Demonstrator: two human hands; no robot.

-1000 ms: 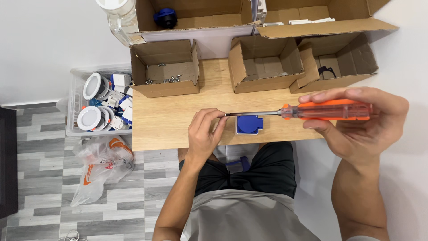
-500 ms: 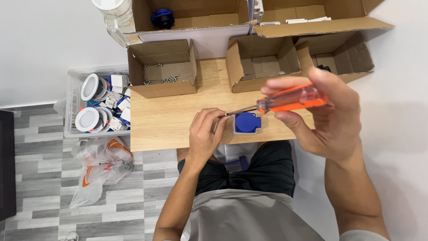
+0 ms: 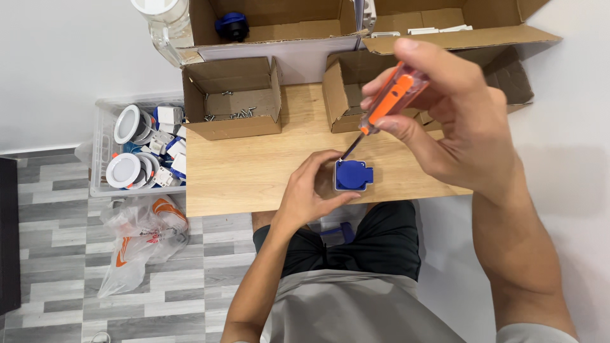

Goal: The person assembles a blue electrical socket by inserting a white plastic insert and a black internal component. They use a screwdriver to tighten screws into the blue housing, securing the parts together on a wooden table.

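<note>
A small blue socket-like part (image 3: 353, 176) lies on the wooden tabletop (image 3: 254, 171) near its front edge. My left hand (image 3: 309, 190) grips it from the left side and holds it against the wood. My right hand (image 3: 452, 117) is raised above the table, closed around an orange-handled screwdriver (image 3: 386, 105). The screwdriver slants down to the left, and its metal tip sits at the part's upper left corner.
Open cardboard boxes line the table's far side; the left one (image 3: 232, 100) holds loose screws. A clear plastic crate (image 3: 136, 149) of round white and blue fittings stands on the floor to the left, with a crumpled plastic bag (image 3: 143, 238) in front of it.
My right hand has swung the screwdriver from lying nearly level at the right to a steep slant, tip down on the blue part. My left hand stayed on the part.
</note>
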